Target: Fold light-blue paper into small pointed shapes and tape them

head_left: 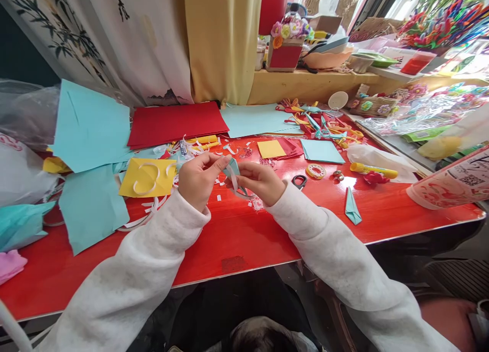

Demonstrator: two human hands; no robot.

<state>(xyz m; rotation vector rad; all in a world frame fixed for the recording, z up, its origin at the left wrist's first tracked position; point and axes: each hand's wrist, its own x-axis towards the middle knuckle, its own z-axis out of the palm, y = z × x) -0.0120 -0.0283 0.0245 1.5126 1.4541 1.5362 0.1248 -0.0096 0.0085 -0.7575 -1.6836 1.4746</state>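
Observation:
Over the middle of the red table, my left hand (198,181) pinches a small folded piece of light blue paper (232,165) between thumb and fingers. My right hand (262,182) is closed on the same piece from the other side, its fingertips partly hidden behind it. A thin whitish strip (234,179) curls down by the right fingertips; whether it is attached to the paper I cannot tell. Just right of my right wrist are black-handled scissors (299,181) and a roll of tape (316,171). Farther right lies a finished-looking pointed fold of light blue paper (352,207).
Stacked red sheets (178,123), light blue squares (323,151) and a yellow square (271,149) lie at the back. Left are large blue sheets (91,128) and yellow paper (147,178) with strips on it. A yellow glue-like tube (373,170) and a large cup (451,181) stand right.

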